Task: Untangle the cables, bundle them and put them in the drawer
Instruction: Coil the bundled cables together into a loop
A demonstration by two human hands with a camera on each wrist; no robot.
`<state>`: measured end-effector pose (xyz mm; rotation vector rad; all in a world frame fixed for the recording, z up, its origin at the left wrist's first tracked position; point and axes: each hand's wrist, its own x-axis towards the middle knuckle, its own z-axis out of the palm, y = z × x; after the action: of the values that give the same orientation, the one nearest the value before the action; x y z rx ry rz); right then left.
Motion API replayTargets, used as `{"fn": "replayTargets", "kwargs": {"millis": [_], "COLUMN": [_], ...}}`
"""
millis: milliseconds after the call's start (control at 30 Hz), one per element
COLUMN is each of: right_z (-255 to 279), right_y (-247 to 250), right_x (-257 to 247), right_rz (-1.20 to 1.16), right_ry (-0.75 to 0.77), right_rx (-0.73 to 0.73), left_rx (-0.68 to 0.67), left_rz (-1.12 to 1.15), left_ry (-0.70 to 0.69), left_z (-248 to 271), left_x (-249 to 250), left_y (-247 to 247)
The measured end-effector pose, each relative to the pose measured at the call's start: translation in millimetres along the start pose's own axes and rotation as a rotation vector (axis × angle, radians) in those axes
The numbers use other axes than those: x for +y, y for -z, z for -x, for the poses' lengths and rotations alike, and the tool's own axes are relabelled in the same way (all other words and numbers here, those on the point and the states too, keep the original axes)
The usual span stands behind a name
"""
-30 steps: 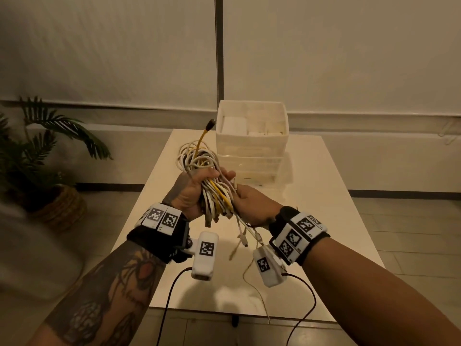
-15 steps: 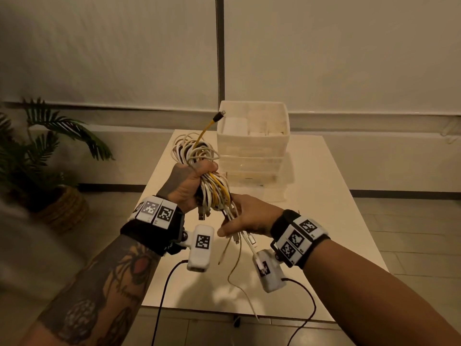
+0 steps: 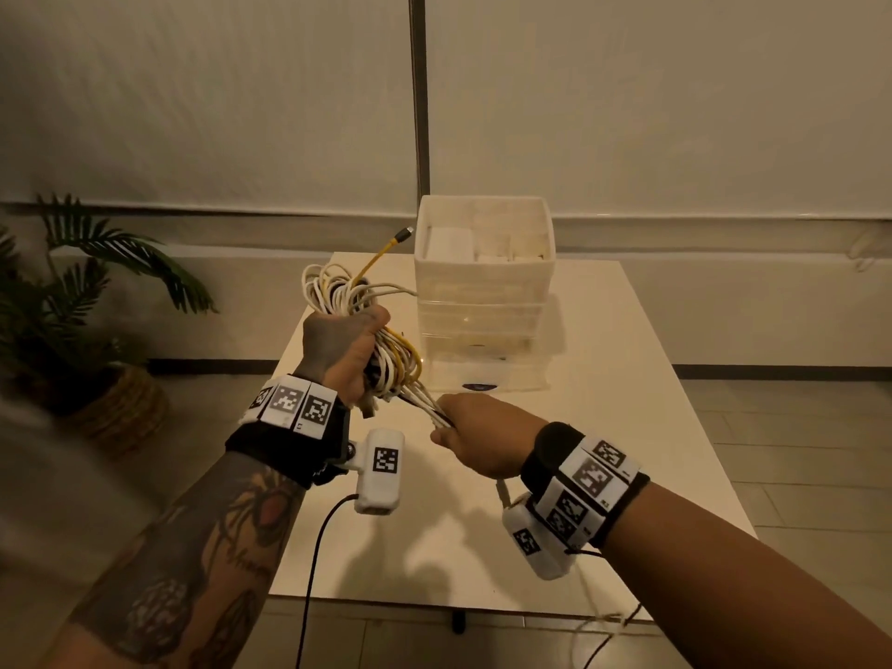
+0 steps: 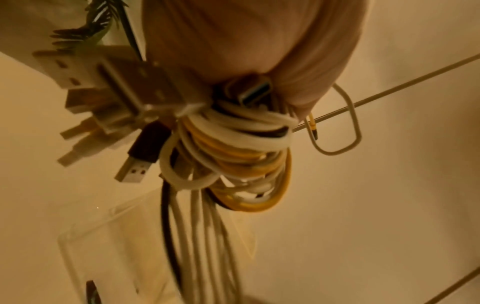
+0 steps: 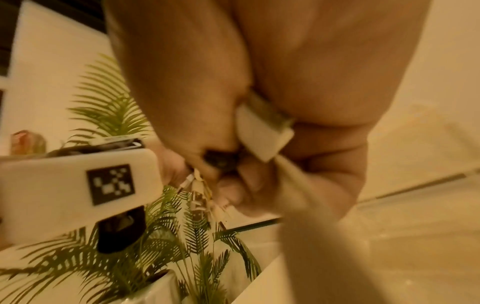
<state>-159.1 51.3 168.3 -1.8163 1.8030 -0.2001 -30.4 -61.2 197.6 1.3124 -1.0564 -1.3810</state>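
— Two hands are seen above the white table [image 3: 603, 427]. What is held by each?

— A coiled bundle of white and yellow cables [image 3: 386, 359] is clenched in the left hand [image 3: 345, 352], fingers wrapped round its middle. Loops are seen standing above the fist; one yellow cable end [image 3: 386, 248] sticks up toward the drawer unit [image 3: 482, 301].

— And the right hand [image 3: 475, 439]?

— The loose tails of the bundle are gripped in it, just below and right of the left fist. The strands are drawn taut between the two hands. In the right wrist view a white plug [image 5: 262, 131] is seen pressed between thumb and fingers.

— Connectors noted?

— Several USB plugs [image 4: 135, 170] are seen fanned out at the heel of the left hand, in the left wrist view.

— Surroundings?

— The drawer unit is stood at the far side of the table, apart from the cables. A potted palm [image 3: 77, 301] is noted on the floor at left.
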Motion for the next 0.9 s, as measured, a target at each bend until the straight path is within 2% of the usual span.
{"fn": "replayTargets", "kwargs": {"millis": [100,233,400,467,567,667,800,900], "right_z": [6,8,3,-1,-4,-1,-9,-18], "right_y": [10,36,43,40,30,27,34,35], "right_x": [-7,-11,-10,-6,-3,-4,-7,-3], "right_rz": [0.195,0.409,0.402,0.347,0.297,0.212,0.070,0.043], "right_ry": [0.066,0.248,0.410,0.420,0.450,0.496,0.343,0.266], "right_rx": [0.068,0.247,0.417,0.484,0.527,0.593,0.541,0.513], "left_rx": [-0.043,-0.275,-0.521,-0.620,-0.685,-0.742,-0.839,-0.882], "left_rz": [-0.175,-0.439,-0.605,-0.632,-0.636,-0.539,-0.282,-0.281], "left_ry": [-0.035,-0.010,-0.005,-0.001,0.025,0.090,0.224,0.201], "left_z": [-4,-3,6,9,15,17,14,14], "left_x": [3,10,14,13,11,4,-7,-7], "left_y": [6,15,19,19,18,19,24,23]}}
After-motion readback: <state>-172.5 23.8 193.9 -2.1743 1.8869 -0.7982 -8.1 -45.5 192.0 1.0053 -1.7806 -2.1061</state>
